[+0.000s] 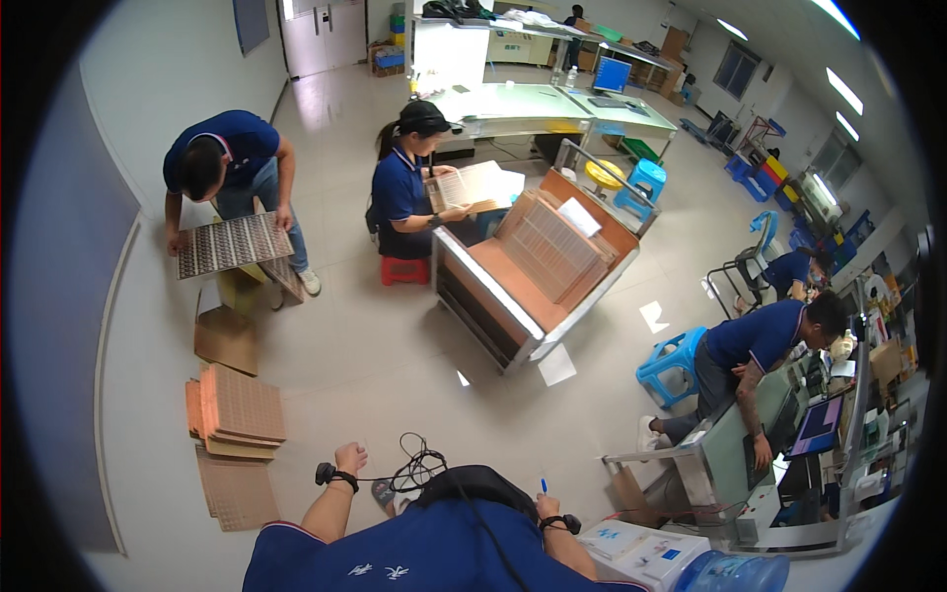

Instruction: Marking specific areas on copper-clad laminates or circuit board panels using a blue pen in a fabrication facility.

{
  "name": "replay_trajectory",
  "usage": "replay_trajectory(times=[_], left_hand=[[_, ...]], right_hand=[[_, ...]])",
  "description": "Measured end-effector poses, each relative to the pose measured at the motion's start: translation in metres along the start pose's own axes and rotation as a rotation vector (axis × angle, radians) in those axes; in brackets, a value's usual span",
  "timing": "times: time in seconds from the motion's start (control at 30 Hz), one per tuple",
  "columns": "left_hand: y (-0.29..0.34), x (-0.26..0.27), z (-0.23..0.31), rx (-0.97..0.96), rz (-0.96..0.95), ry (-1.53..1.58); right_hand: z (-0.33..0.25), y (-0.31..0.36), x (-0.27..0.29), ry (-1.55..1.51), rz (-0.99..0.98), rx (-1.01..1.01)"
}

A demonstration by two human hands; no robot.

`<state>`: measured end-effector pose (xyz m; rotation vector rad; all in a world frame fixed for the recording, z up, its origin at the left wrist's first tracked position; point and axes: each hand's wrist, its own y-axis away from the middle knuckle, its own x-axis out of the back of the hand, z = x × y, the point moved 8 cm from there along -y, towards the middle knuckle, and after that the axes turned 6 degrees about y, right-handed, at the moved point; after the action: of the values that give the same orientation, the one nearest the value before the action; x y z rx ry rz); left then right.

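My left hand [351, 457] is held out in front of me, its fingers curled into a fist with nothing visible in it. A dark band with a small black device [325, 474] is on that wrist. In my right hand [548, 506] is a blue pen [544, 485], its blue end pointing up. The right wrist also wears a black band. Between my hands lies a loose coil of black cable [419, 467], close to a black bag-like item [475, 483] against my body.
Stacks of brown perforated panels [242, 405] lean along the left wall. A metal cart [493, 286] holds more panels ahead. One person holds a patterned panel [235, 243]; a seated person handles sheets [473, 187]. A white water dispenser [641, 553] stands right, near a desk [730, 444].
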<state>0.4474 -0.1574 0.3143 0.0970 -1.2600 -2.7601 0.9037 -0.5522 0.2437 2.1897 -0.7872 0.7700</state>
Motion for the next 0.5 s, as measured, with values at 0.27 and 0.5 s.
replay_trajectory(times=[0.27, 0.5], left_hand=[[0.059, -0.117, -0.094, 0.174, -0.208, -0.354], [0.062, -0.159, -0.113, 0.397, -0.034, -0.505]], right_hand=[[0.014, 0.025, 0.078, -0.895, 0.069, -0.92], [0.049, -0.006, 0.119, -0.903, 0.112, -0.916]])
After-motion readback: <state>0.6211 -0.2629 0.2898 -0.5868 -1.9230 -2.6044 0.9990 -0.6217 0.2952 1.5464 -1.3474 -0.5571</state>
